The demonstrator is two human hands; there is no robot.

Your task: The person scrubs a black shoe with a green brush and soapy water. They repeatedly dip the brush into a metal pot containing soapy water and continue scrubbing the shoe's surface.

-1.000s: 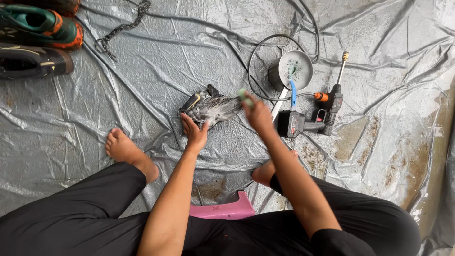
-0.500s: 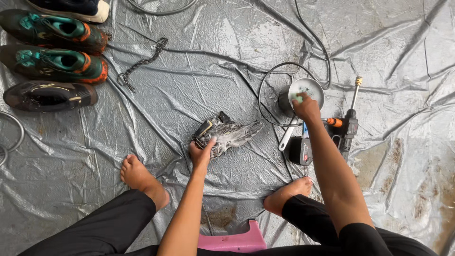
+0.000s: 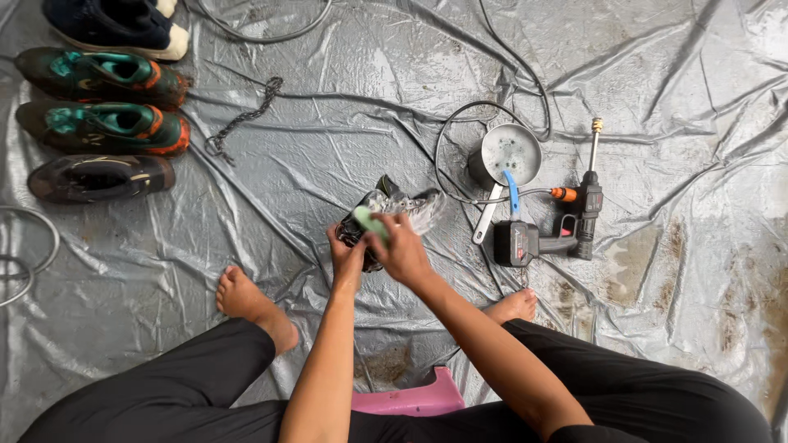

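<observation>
Head view: the grey shoe (image 3: 404,209) is gripped at its near end by the left hand (image 3: 346,253), its long axis running away and rightward. A green sponge (image 3: 371,222) is pinched against it by the right hand (image 3: 404,250), fingers curled.

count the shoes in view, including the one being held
5. Four lie in a column at top left: a dark blue shoe, two teal-and-orange shoes, a black shoe. The grey shoe is in the hands. Others may lie out of frame.
</observation>
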